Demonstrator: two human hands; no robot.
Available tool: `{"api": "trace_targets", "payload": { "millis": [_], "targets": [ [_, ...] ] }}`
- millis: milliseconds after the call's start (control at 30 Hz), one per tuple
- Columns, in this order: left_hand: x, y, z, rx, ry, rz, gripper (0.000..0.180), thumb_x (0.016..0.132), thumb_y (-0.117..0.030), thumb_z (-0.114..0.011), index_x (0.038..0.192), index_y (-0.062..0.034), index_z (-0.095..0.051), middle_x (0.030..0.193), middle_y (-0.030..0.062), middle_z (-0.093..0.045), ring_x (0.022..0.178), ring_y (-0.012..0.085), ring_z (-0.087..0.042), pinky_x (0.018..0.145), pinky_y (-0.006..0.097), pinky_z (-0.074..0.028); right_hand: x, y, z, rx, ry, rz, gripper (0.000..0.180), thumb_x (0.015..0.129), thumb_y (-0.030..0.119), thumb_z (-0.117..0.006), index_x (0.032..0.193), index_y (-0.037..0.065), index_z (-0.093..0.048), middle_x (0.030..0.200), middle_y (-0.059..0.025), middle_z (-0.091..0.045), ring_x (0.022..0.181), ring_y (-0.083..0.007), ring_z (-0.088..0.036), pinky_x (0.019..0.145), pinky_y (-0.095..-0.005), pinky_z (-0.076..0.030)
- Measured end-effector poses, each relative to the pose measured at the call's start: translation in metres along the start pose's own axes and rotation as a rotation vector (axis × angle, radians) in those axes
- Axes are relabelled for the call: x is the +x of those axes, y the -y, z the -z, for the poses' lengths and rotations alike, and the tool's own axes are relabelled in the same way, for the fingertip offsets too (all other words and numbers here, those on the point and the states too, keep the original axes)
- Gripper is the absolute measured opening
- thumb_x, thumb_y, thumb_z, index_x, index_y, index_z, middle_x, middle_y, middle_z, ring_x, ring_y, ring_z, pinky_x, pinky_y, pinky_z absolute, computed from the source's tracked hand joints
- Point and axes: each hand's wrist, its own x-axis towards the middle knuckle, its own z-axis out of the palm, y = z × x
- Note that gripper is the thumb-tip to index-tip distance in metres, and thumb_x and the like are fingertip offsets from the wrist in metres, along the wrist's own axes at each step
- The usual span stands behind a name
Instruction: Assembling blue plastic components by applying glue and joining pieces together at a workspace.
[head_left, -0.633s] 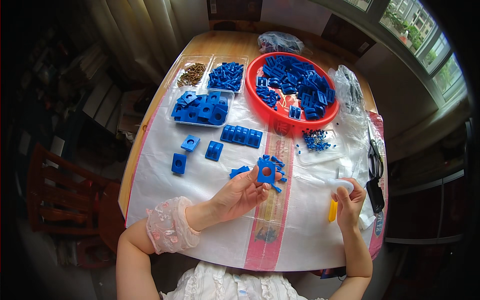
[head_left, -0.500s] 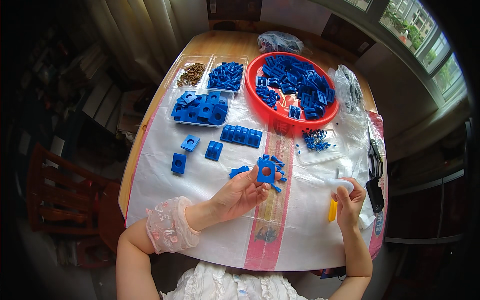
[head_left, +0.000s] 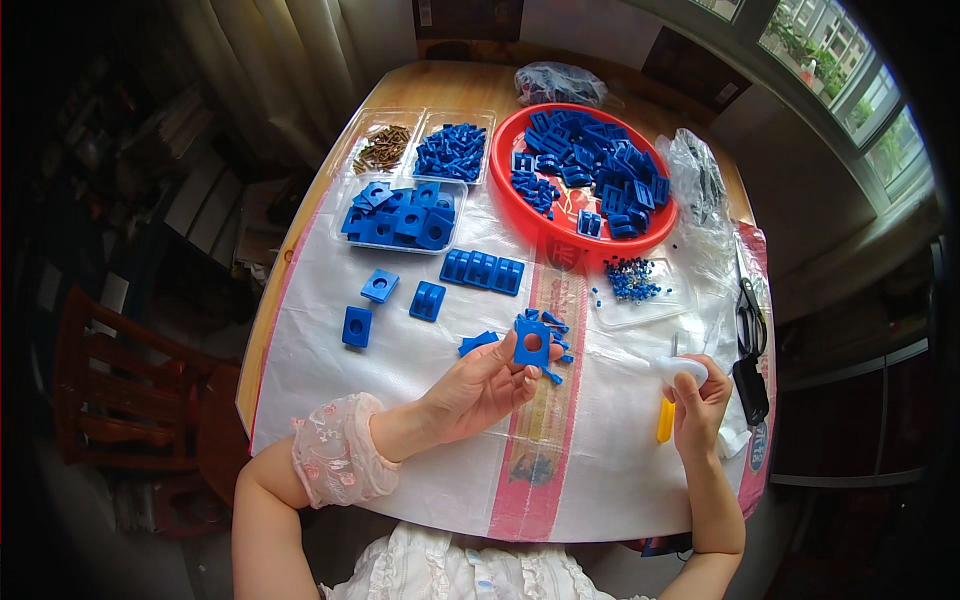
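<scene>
My left hand (head_left: 480, 390) pinches a flat blue plastic plate (head_left: 532, 343) with a round hole between thumb and fingers, holding it up off the table. Small blue plastic pieces (head_left: 556, 325) lie just behind it, and another blue part (head_left: 478, 343) is partly hidden by the hand. Over on the right, my right hand (head_left: 700, 395) is closed round a smooth white rounded object (head_left: 682, 370); a thin, clear or metallic tip seems to stick up from it, and its kind is unclear. A yellow handle-like piece (head_left: 665, 420) shows beside that hand.
Blue parts fill a red round tray (head_left: 507, 222) at the back. Clear boxes hold brass-coloured pins (head_left: 382, 150), blue pegs (head_left: 452, 152) and holed plates (head_left: 408, 222). Ribbed blue blocks (head_left: 482, 271) stand mid-table. Tiny beads (head_left: 635, 280) lie in a shallow lid; black scissors (head_left: 750, 320) lie right.
</scene>
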Motion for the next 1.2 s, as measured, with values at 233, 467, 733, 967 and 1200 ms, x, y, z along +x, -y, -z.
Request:
{"api": "trace_targets", "payload": {
  "millis": [233,467,733,967,1200],
  "targets": [
    [-0.0001,-0.0005,-0.0009,-0.006,-0.002,0.004,0.041,0.097,-0.034,-0.053,0.122,-0.0033,-0.045,0.12,0.0145,-0.055,0.086,0.0108,-0.057,0.078,0.023,-0.054,0.0002,0.0007,0.0,-0.014,0.002,-0.004,0.022,0.086,0.015,-0.072,0.094,-0.003,-0.064,0.075,-0.0005,-0.058,0.062,-0.0066,-0.051,0.055,-0.0221,-0.039],
    [0.0002,-0.0005,0.0002,-0.002,0.009,0.002,0.042,0.096,-0.035,-0.053,0.123,-0.0032,-0.044,0.12,0.0142,-0.055,0.087,0.0107,-0.057,0.079,0.023,-0.053,0.0001,0.0008,-0.001,0.007,-0.007,0.004,0.024,0.085,0.017,-0.073,0.094,-0.003,-0.064,0.075,-0.0003,-0.057,0.062,-0.0065,-0.05,0.055,-0.0222,-0.038],
    [0.0001,-0.0004,0.0003,0.004,0.007,0.0,0.042,0.096,-0.035,-0.054,0.122,-0.0036,-0.045,0.12,0.0137,-0.055,0.087,0.0109,-0.057,0.079,0.023,-0.053,0.0003,0.0001,0.0005,0.006,0.003,0.0,0.023,0.086,0.016,-0.072,0.094,-0.004,-0.063,0.075,-0.0007,-0.057,0.062,-0.0071,-0.05,0.055,-0.0226,-0.037],
    [0.0,-0.0009,-0.0012,0.007,-0.002,0.009,0.044,0.096,-0.035,-0.054,0.124,-0.0032,-0.045,0.119,0.0119,-0.056,0.086,0.0099,-0.057,0.079,0.023,-0.053,0.0012,0.0031,-0.0039,0.032,-0.019,-0.006,0.032,0.084,0.028,-0.075,0.093,-0.001,-0.063,0.073,-0.0013,-0.056,0.059,-0.007,-0.045,0.054,-0.0236,-0.035],
    [-0.001,-0.0017,-0.004,0.035,-0.002,0.004,0.052,0.095,-0.036,-0.055,0.132,-0.0008,-0.044,0.118,0.0093,-0.058,0.086,0.0094,-0.056,0.079,0.023,-0.053,0.0012,0.0026,-0.0028,0.069,-0.032,-0.006,0.035,0.084,0.029,-0.075,0.093,-0.002,-0.062,0.07,-0.0011,-0.054,0.057,-0.0068,-0.043,0.053,-0.0235,-0.034]
  ]
}}
